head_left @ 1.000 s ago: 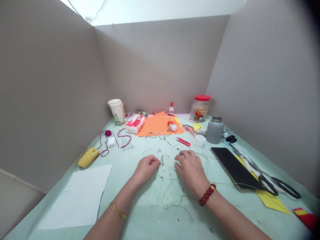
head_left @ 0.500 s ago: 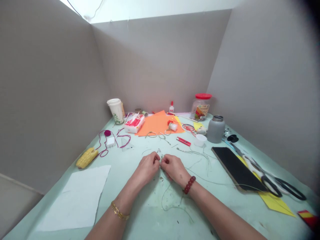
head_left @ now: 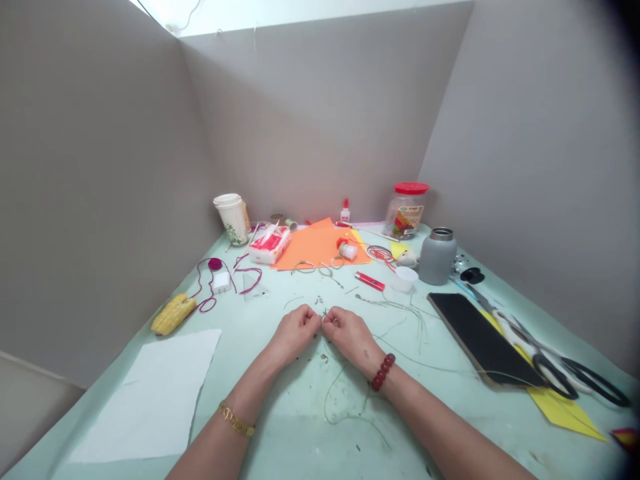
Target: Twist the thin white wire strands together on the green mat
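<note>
Near the middle of the pale green table, my left hand (head_left: pixel 299 331) and my right hand (head_left: pixel 349 335) meet fingertip to fingertip. Both are closed in a pinch on a thin green cord (head_left: pixel 327 401), whose loose length curls over the table below them. The bit between the fingertips is mostly hidden. Another strand (head_left: pixel 430 365) runs from near my right hand across to the phone. Small dark scraps lie under and around the hands. More green cords (head_left: pixel 400 305) lie beyond my right hand.
A white sheet (head_left: pixel 150 400) lies at the left, with a yellow corn-shaped object (head_left: pixel 173 315) behind it. Farther back are a tissue pack (head_left: pixel 270 244), orange paper (head_left: pixel 313 247), a red lighter (head_left: pixel 370 281) and a grey bottle (head_left: pixel 437 259). A phone (head_left: pixel 483 340) and scissors (head_left: pixel 547 357) lie right.
The fingers of my left hand have curled in more, and the two hands sit closer together at the fingertips. The view has shifted slightly.
</note>
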Demonstrator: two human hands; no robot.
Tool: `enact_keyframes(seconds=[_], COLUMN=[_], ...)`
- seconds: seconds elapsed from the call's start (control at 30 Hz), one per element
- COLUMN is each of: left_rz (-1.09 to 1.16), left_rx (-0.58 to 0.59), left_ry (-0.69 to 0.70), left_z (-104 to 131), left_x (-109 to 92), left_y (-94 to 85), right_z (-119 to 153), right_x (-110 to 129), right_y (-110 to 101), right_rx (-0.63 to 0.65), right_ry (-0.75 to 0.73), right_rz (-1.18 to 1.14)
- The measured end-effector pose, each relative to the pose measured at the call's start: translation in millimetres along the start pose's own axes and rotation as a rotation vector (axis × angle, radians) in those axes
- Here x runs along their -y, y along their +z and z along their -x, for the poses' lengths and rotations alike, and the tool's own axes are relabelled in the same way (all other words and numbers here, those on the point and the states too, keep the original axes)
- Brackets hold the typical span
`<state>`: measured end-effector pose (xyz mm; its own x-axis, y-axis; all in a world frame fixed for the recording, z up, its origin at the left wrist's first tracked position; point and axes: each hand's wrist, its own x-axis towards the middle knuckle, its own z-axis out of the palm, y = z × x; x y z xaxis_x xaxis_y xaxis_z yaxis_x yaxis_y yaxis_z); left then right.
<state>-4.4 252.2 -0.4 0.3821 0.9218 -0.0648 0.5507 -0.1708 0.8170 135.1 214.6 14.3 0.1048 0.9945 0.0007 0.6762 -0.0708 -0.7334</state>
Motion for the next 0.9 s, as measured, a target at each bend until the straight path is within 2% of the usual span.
enact_keyframes(seconds=[0.23, 0.5, 0.73, 0.8, 0.9], left_rz=[-0.051, 0.058, 0.254, 0.286, 0.299], left_rx=[0.01, -0.05, 0.052, 0.059, 0.051], left_ry=[0.022, -0.063, -0.145, -0.16, -0.151], left_z=[0, -7, -5, -5, -6], left_x=[3, 8, -6, -7, -6], left_y=[-0.8, 7.7, -0.7, -1.2, -0.5], right_z=[1, 2, 6, 5, 3], right_x=[-3, -1, -1, -1, -1], right_y=[1, 3, 5, 3, -2], right_rx=[-0.04, -0.081, -0.054, -0.05, 0.021], right_ry=[-0.07, -0.018, -0.103, -0.093, -0.016], right_rz=[0.022, 0.019, 0.036, 0.023, -0.075])
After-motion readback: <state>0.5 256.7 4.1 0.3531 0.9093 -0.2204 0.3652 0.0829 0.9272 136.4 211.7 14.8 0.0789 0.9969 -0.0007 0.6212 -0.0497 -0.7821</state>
